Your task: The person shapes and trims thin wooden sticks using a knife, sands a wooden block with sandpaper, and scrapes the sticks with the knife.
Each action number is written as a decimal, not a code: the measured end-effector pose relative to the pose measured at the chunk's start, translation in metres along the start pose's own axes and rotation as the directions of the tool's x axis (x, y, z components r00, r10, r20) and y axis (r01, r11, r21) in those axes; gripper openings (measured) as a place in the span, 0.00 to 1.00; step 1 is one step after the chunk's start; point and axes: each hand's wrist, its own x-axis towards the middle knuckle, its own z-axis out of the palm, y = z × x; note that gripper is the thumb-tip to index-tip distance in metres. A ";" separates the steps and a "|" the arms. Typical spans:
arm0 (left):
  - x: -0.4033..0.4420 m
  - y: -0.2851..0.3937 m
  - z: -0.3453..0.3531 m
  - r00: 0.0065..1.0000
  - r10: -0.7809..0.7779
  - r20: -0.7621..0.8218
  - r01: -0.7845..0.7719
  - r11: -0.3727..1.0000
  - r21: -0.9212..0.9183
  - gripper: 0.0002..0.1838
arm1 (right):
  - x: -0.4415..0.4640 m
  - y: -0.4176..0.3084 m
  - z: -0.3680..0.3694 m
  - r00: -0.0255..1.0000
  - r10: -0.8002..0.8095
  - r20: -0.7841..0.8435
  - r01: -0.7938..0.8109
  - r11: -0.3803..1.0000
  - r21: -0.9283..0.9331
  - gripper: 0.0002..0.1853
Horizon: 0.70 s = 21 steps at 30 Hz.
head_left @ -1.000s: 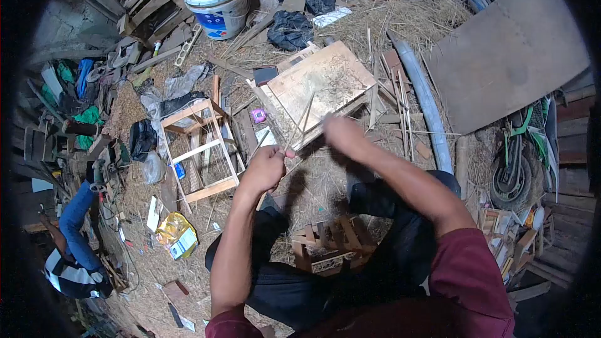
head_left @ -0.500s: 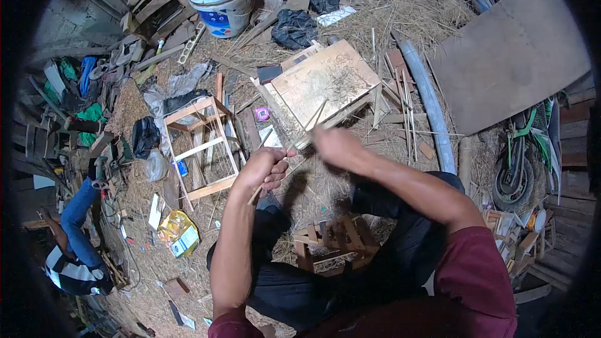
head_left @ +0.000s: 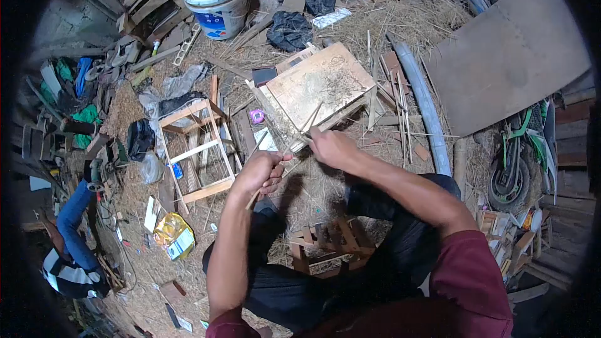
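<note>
My left hand (head_left: 258,172) is closed around a thin wooden stick (head_left: 252,200), whose lower end pokes out below the fist. Toward the far side, thin stick ends (head_left: 314,114) reach over the near corner of a low wooden work surface (head_left: 300,91) strewn with fine shavings. At that corner my right hand (head_left: 333,149) is closed, fingers curled beside the stick. What it grips is too small and too covered to make out. Just left of the hands lies a small pink object (head_left: 257,116) on the ground.
A wooden frame (head_left: 200,147) stands at left, and a small slatted stool (head_left: 332,244) is between my legs. Behind are a white bucket (head_left: 216,9) and black plastic bags (head_left: 289,30). A grey pipe (head_left: 426,106), large board (head_left: 510,56) and bicycle (head_left: 516,156) occupy the right. Another person (head_left: 75,231) is at far left.
My right hand, blurred before, now shows sharply and sits slightly lower, by the near corner. The left hand keeps its grip on the stick. The whole view has shifted a little.
</note>
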 end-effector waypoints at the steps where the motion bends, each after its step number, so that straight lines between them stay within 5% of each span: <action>1: 0.001 -0.002 0.001 1.000 -0.004 -0.001 0.004 1.000 -0.016 0.16 | 0.002 0.012 0.004 0.999 0.013 -0.037 -0.014 1.000 -0.022 0.12; 3: 0.000 -0.005 0.001 1.000 -0.008 -0.004 0.008 1.000 -0.025 0.16 | 0.018 0.063 0.018 0.991 0.041 -0.130 -0.048 0.997 -0.054 0.13; 4: -0.001 -0.005 0.004 1.000 0.002 -0.007 -0.002 0.996 -0.089 0.12 | 0.031 0.097 0.026 0.971 0.226 -0.080 -0.228 0.973 -0.025 0.13; 7: -0.004 0.002 0.005 1.000 -0.012 0.009 0.012 1.000 -0.026 0.11 | 0.027 0.077 0.021 0.951 0.287 -0.116 -0.288 0.958 0.003 0.17; 11: -0.008 0.007 0.012 0.993 0.103 0.054 -0.100 0.994 -0.052 0.10 | 0.029 0.055 -0.015 0.916 0.276 -0.292 -0.269 0.961 0.065 0.22; 15: -0.025 0.017 0.025 0.972 0.204 0.113 -0.184 0.969 -0.165 0.08 | 0.003 0.033 -0.102 0.806 0.268 -0.528 -0.052 0.920 0.388 0.30; 18: -0.038 0.015 0.049 0.957 0.287 0.050 -0.283 0.956 -0.084 0.09 | -0.047 0.015 -0.138 0.711 0.286 -0.642 0.003 0.912 0.410 0.29; 21: -0.058 0.004 0.080 0.933 0.354 0.060 -0.344 0.930 -0.132 0.11 | -0.091 0.011 -0.131 0.775 0.218 -0.593 -0.040 0.954 0.298 0.23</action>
